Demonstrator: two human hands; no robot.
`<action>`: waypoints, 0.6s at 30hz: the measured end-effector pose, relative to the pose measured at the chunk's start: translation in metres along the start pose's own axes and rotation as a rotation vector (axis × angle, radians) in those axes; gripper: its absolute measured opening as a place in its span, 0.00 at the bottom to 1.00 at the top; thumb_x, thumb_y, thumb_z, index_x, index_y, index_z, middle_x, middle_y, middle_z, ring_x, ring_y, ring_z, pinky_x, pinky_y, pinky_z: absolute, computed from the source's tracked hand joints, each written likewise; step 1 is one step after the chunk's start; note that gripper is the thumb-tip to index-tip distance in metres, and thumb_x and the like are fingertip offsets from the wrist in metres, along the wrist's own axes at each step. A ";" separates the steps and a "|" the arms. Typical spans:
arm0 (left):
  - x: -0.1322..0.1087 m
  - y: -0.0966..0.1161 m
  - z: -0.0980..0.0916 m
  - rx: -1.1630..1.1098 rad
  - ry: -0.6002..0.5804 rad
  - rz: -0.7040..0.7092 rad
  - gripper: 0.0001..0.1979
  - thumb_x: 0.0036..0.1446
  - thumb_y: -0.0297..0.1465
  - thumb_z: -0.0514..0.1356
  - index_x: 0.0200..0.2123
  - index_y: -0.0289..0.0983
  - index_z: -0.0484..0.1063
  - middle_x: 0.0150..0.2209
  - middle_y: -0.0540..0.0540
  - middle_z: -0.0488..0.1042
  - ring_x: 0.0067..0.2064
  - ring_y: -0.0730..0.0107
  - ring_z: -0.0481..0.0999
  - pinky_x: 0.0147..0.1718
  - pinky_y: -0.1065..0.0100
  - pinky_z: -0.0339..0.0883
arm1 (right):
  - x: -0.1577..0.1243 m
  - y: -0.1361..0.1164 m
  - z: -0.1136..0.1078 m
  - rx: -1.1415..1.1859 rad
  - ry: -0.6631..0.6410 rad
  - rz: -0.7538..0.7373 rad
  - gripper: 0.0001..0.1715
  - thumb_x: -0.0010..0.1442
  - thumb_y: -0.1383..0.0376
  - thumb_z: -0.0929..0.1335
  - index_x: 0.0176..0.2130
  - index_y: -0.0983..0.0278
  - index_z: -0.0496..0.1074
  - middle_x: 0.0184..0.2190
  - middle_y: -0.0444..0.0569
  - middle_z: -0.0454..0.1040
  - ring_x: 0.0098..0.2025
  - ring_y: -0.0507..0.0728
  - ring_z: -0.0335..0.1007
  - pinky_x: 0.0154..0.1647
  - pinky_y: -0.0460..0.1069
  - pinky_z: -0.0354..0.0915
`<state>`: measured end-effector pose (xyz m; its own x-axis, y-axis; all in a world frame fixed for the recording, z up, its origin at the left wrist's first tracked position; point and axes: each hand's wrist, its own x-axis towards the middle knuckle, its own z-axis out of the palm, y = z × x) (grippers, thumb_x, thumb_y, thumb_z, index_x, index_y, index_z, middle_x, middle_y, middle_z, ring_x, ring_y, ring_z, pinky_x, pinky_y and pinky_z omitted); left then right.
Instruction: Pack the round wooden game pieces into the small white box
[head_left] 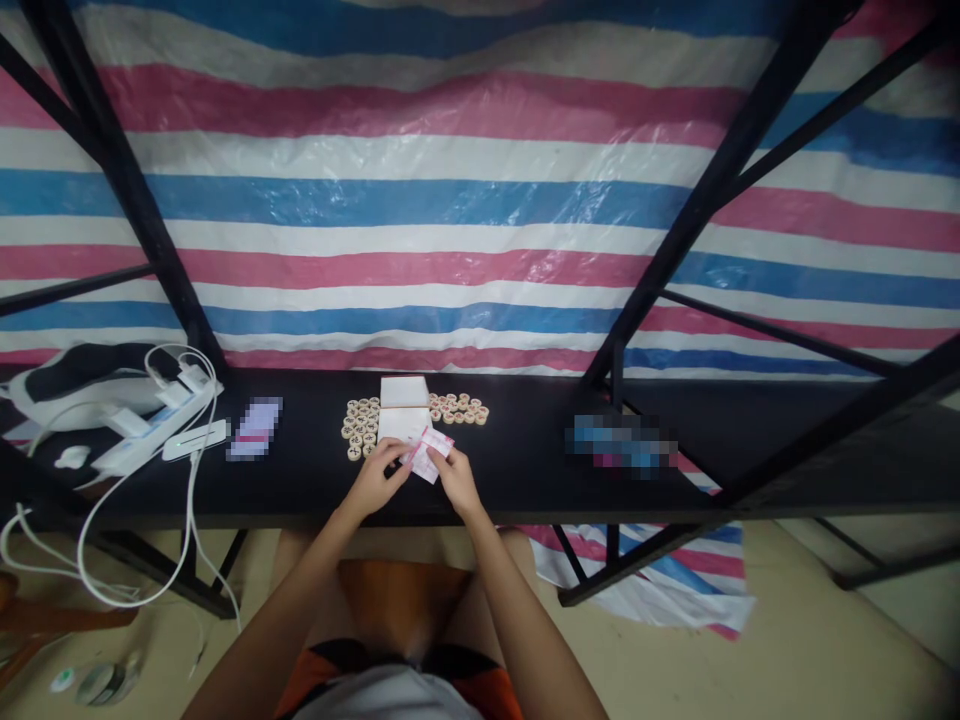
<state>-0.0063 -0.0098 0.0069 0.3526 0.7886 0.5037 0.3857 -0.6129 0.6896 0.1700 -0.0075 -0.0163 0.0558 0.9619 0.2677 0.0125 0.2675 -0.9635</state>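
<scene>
A pink-and-white printed paper sheet (430, 458) is held between my two hands, partly folded. My left hand (381, 478) pinches its left edge with closed fingers. On the paper's right side, my right hand (455, 478) grips with thumb and fingers. Just behind them an open white box (403, 392) lies on the black table. Round wooden xiangqi pieces with dark marks (360, 425) cluster at the box's left. Pieces with red marks (459, 408) lie in rows at its right. The hands cover the near part of the box.
A blurred phone-like object (255, 428) lies left on the table (517, 475). Beyond it are a white power strip (161, 425) and looping cables. A blurred blue object (621, 443) sits right. Black metal frame bars (675, 235) slant up before a striped plastic sheet (420, 200).
</scene>
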 end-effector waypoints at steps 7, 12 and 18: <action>0.004 -0.015 0.009 -0.239 0.015 -0.294 0.21 0.54 0.41 0.59 0.47 0.33 0.70 0.27 0.50 0.69 0.26 0.73 0.67 0.25 0.71 0.62 | -0.001 0.000 0.000 0.082 -0.090 0.042 0.23 0.53 0.52 0.70 0.40 0.67 0.77 0.32 0.49 0.78 0.32 0.57 0.70 0.37 0.51 0.67; 0.004 -0.003 0.001 -0.250 -0.009 -0.282 0.17 0.55 0.42 0.56 0.23 0.35 0.67 0.19 0.54 0.61 0.23 0.75 0.62 0.24 0.72 0.56 | -0.002 -0.004 0.002 -0.003 -0.064 0.001 0.19 0.54 0.51 0.68 0.34 0.64 0.75 0.28 0.46 0.74 0.29 0.54 0.66 0.35 0.49 0.65; 0.007 -0.004 -0.003 -0.203 0.086 -0.299 0.19 0.54 0.44 0.57 0.20 0.35 0.67 0.17 0.55 0.57 0.21 0.76 0.57 0.22 0.73 0.52 | -0.001 -0.007 0.000 -0.191 0.051 -0.078 0.22 0.55 0.51 0.67 0.20 0.62 0.64 0.18 0.39 0.59 0.23 0.50 0.55 0.27 0.45 0.56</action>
<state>-0.0077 -0.0016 0.0095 0.1737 0.9378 0.3006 0.2812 -0.3397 0.8975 0.1698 -0.0103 -0.0101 0.0979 0.9331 0.3459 0.2078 0.3208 -0.9241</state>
